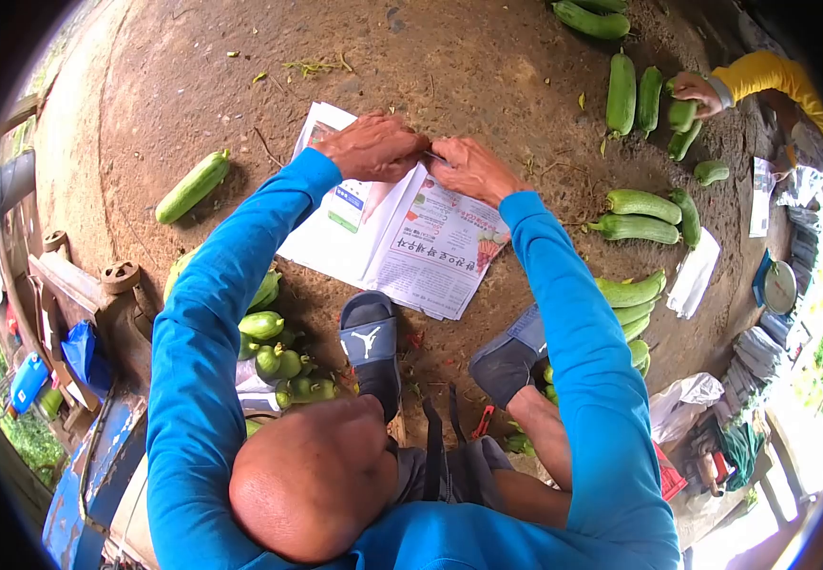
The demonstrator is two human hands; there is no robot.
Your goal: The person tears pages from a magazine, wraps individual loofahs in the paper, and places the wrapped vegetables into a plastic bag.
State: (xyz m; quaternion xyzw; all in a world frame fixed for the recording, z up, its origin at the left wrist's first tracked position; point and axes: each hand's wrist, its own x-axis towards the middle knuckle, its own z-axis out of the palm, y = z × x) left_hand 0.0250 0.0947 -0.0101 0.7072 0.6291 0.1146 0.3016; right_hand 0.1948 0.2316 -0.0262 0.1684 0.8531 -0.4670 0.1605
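Sheets of printed newspaper [435, 252] lie spread on the dirt ground in front of my feet. At their top edge my left hand [373, 147] is closed, fingers curled against the paper. My right hand [473, 169] pinches the same top edge, almost touching the left one. The paper between the two hands is lifted and creased. What lies under my fingers is partly hidden. A single long green squash [192, 186] rests on the ground to the left of the newspaper.
More squashes [621, 93] lie at the upper right, where a co-worker's hand [701, 95] in a yellow sleeve holds one. Round green squashes [278, 362] are piled by my left foot. Folded papers [693, 273] and a plastic bag [685, 403] lie to the right.
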